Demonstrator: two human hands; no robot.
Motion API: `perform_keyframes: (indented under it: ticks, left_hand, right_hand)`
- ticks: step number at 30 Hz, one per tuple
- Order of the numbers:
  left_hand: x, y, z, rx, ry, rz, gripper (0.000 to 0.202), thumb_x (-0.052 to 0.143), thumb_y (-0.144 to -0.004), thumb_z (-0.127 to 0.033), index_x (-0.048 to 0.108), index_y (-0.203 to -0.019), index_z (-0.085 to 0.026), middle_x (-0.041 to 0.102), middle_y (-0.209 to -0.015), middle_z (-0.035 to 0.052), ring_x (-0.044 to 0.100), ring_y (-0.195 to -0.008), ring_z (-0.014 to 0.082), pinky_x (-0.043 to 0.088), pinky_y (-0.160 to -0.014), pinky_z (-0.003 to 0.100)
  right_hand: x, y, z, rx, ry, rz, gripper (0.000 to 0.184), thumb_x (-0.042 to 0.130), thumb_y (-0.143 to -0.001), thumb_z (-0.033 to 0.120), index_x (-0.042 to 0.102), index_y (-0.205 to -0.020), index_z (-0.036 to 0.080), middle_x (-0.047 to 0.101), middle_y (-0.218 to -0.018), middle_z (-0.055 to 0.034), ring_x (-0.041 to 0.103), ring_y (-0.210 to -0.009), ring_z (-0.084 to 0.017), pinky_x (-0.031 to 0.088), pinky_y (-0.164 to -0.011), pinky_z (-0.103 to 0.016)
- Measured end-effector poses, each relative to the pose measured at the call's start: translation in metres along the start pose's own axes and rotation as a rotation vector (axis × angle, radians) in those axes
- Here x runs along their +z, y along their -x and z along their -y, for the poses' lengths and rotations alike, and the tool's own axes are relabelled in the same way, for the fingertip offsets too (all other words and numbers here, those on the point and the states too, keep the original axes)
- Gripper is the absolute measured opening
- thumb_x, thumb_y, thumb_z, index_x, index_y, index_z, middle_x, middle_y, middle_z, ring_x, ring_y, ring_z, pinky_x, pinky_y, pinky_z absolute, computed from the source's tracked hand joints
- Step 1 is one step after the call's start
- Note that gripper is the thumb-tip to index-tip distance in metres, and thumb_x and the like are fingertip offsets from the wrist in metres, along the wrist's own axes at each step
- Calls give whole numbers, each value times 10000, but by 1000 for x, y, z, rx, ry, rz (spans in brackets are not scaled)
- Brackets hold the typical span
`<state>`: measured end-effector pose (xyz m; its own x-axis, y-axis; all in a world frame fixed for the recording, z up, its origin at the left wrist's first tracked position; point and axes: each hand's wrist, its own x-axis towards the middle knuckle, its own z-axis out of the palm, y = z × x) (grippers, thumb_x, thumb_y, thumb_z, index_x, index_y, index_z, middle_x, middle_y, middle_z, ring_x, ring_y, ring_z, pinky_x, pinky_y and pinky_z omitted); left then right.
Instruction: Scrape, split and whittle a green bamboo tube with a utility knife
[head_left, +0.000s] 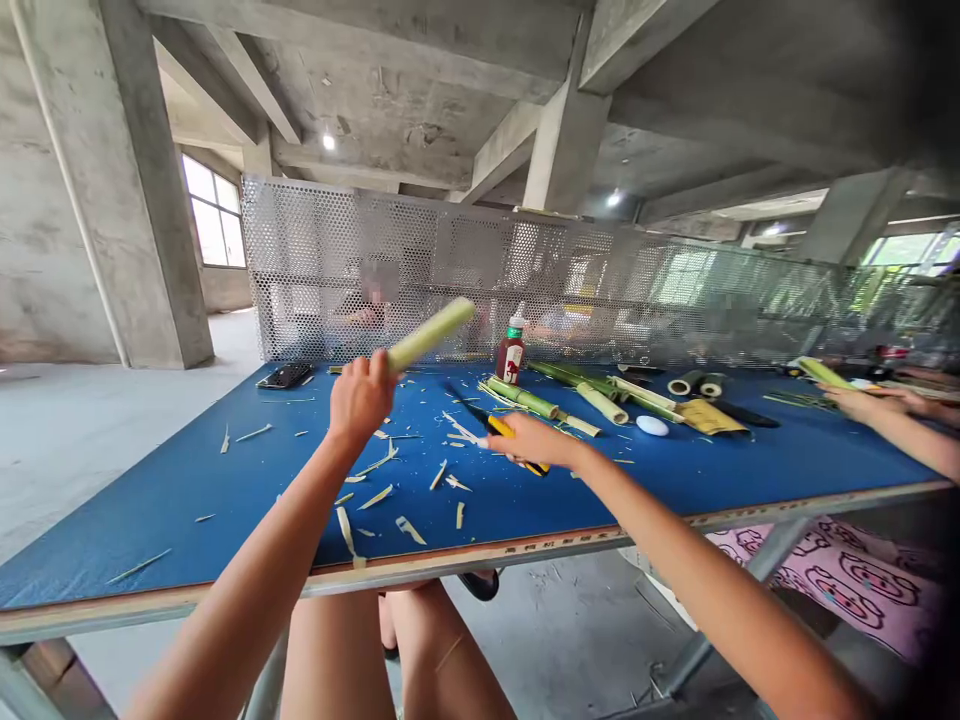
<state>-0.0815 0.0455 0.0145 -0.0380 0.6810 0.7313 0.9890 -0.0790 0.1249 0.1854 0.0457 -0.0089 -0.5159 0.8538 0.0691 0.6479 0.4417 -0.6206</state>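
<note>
My left hand [361, 397] is closed round the lower end of a pale green bamboo stick [433, 334], held raised above the blue table [187, 480] and pointing up to the right. My right hand [534, 441] rests on the table, closed on a yellow-and-black utility knife [495, 424] whose dark blade points away to the left. Several bamboo shavings [375, 497] lie scattered on the blue top between and below both hands.
Several green bamboo pieces [570, 397], a red bottle [511, 356], a white oval object [652, 426] and a yellow sheet [706, 416] lie to the right. A phone [285, 375] sits far left. Another person's hands [870, 400] hold bamboo at right. A perforated metal screen [525, 280] backs the table.
</note>
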Motion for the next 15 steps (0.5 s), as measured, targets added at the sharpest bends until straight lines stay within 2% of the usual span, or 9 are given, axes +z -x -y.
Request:
perform_keyframes:
  ticks: [1,2,4,5,7,9,11,12,15]
  left_hand:
    - [1,-2,10,-163,13,5,503,196,-864,-446,428,-1155,-108,581,-924,185,551,-851,282,406,-690,367]
    - [2,-3,22,-311,21,19,514,176,-868,-434,435,-1134,-78,596,-899,201,571,-813,283,415,-656,362]
    - [5,-4,46,-474,24,111,517,197,-861,-425,482,-1064,-45,616,-871,226,594,-785,295,423,-627,359]
    - [7,-3,55,-479,19,185,503,234,-850,-424,517,-1020,-45,621,-876,234,597,-797,304,427,-633,360]
    - [14,-1,65,-406,7,341,456,311,-819,-413,580,-938,-65,626,-896,232,597,-833,315,432,-661,361]
    - [24,2,62,-321,-19,435,428,362,-791,-408,616,-900,-82,622,-927,229,588,-878,320,434,-693,364]
    - [35,5,52,-265,-57,467,413,395,-771,-399,627,-916,-90,607,-972,229,573,-923,317,431,-727,363]
    - [39,6,47,-248,-73,481,404,407,-765,-388,627,-929,-91,599,-991,230,566,-942,314,427,-743,363]
    - [46,9,37,-195,-94,518,387,418,-760,-347,613,-974,-90,580,-1026,230,552,-969,306,416,-777,369]
  right_hand:
    - [1,3,-1,28,-13,-3,308,525,-715,487,473,-659,189,511,-530,14,453,-438,-111,343,-433,-224]
    - [-2,5,-6,77,9,-68,297,535,-715,475,486,-663,187,533,-549,0,475,-448,-118,352,-440,-229]
    - [-23,12,-28,229,90,-329,279,495,-759,443,512,-671,179,577,-608,-54,536,-506,-146,377,-482,-250]
    - [-39,16,-45,362,171,-519,305,458,-781,441,523,-650,174,587,-625,-90,564,-549,-169,385,-510,-268]
    - [-74,26,-90,519,286,-721,344,397,-816,390,539,-624,142,581,-711,-234,594,-702,-273,372,-550,-344]
    - [-103,36,-141,700,505,-908,265,509,-750,340,557,-579,144,569,-757,-298,584,-835,-328,358,-563,-367]
    - [-119,44,-187,834,516,-953,197,598,-669,287,561,-520,164,570,-745,-305,589,-843,-333,349,-525,-363]
    - [-122,46,-205,892,471,-929,186,630,-627,269,550,-488,176,574,-739,-299,595,-828,-340,344,-502,-363]
    - [-121,47,-232,1017,380,-854,166,626,-563,130,519,-443,170,571,-748,-307,581,-889,-372,342,-492,-365]
